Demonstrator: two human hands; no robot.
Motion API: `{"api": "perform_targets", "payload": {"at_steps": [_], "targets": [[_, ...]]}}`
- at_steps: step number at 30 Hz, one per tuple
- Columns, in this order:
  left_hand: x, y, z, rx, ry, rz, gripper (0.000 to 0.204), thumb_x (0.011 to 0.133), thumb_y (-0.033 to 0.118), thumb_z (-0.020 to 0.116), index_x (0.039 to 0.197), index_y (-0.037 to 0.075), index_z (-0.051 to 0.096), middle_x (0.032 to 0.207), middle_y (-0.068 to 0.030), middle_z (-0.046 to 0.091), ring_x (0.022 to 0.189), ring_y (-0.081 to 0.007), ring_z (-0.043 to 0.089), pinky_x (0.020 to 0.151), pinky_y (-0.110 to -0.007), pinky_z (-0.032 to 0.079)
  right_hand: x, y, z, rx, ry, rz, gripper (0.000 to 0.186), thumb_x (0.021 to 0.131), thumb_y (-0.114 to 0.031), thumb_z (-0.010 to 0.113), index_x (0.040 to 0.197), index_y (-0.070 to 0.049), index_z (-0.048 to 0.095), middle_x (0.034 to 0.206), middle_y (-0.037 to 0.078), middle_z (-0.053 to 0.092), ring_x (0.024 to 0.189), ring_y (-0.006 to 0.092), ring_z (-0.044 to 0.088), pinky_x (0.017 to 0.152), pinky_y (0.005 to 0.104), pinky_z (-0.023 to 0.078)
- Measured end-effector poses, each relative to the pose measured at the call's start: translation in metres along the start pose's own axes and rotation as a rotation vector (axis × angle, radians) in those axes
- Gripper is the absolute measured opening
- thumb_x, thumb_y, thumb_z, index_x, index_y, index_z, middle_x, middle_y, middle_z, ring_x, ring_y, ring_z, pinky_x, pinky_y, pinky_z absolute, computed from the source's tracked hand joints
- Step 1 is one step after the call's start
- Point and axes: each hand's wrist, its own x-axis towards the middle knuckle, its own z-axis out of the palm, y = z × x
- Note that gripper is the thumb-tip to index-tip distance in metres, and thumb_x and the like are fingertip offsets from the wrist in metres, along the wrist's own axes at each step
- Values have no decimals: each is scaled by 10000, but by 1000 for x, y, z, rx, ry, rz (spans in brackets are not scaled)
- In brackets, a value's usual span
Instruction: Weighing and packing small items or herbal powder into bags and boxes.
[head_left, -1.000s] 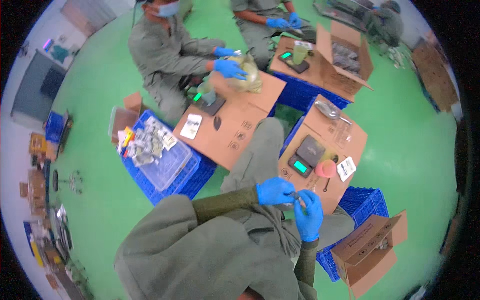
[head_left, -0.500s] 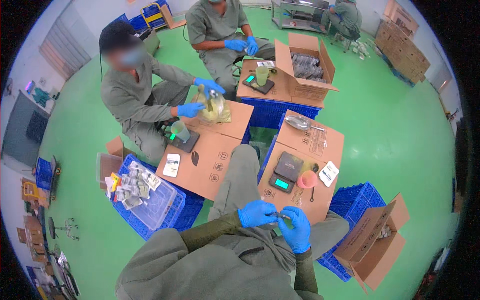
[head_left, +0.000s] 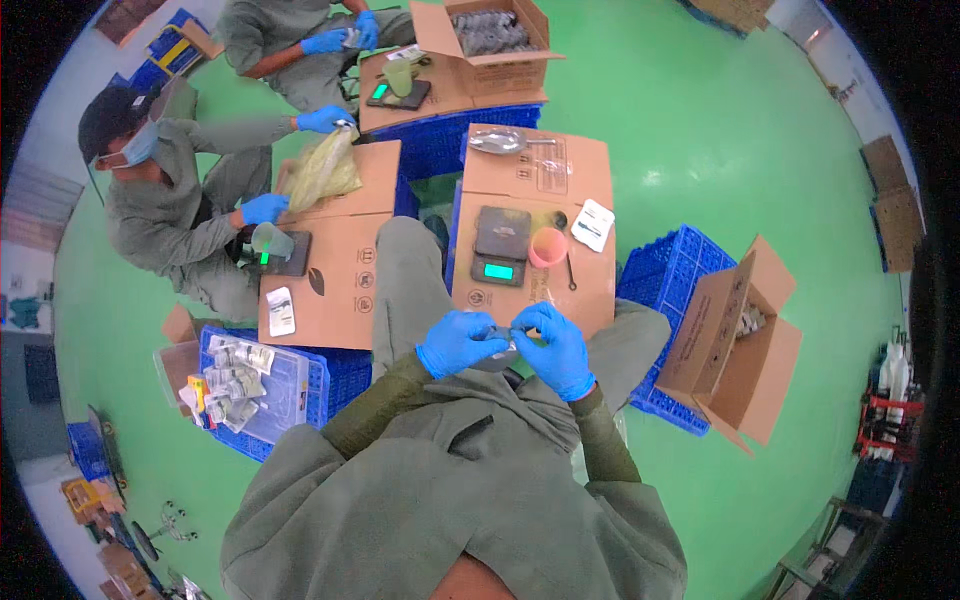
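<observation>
In front of my lap, my blue-gloved left hand [head_left: 460, 343] and right hand [head_left: 553, 350] meet over a small silvery-grey pouch [head_left: 497, 358]. The fingers of both hands pinch its upper edge, and much of the pouch is hidden behind them. Just beyond, on a cardboard-topped work surface [head_left: 540, 190], a black digital scale [head_left: 501, 240] sits with its display lit green. Beside it stand a pink cup [head_left: 547, 248] and a long thin dark spoon [head_left: 571, 270]. A white printed card [head_left: 592, 225] lies at the right, and a metal scoop [head_left: 498, 141] at the far end.
On my right, an open carton [head_left: 735, 345] leans by a blue crate [head_left: 675, 270]. To the left, a clear plastic tray [head_left: 285, 385] with several pouches [head_left: 238, 385] rests on another blue crate. A co-worker [head_left: 190, 200] handles a yellowish bag [head_left: 325, 172]; another person sits farther back.
The view has shifted, so the tables appear farther left and higher. My hands have drawn together at the pouch's top edge. The co-worker's yellowish bag has changed shape and position between the hands.
</observation>
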Motion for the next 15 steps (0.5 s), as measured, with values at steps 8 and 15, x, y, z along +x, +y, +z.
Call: {"api": "perform_targets", "payload": {"at_steps": [8,15], "targets": [[3,-12,3,84,-34,-25,339,850,338,774,805,25,653,674,-116,582,594,-161,521,563,-361,443,-9,12,-3,5,28,-1,175,843,-162,730,988,-71,697,996,96,684,885,270,702,776,359,563],[1,-6,6,34,-37,105,361,859,361,760,766,35,633,649,-139,543,550,-266,490,537,-399,399,-6,12,-15,21,-197,80,205,850,-185,736,989,-39,694,966,114,700,881,252,696,773,351,543]]}}
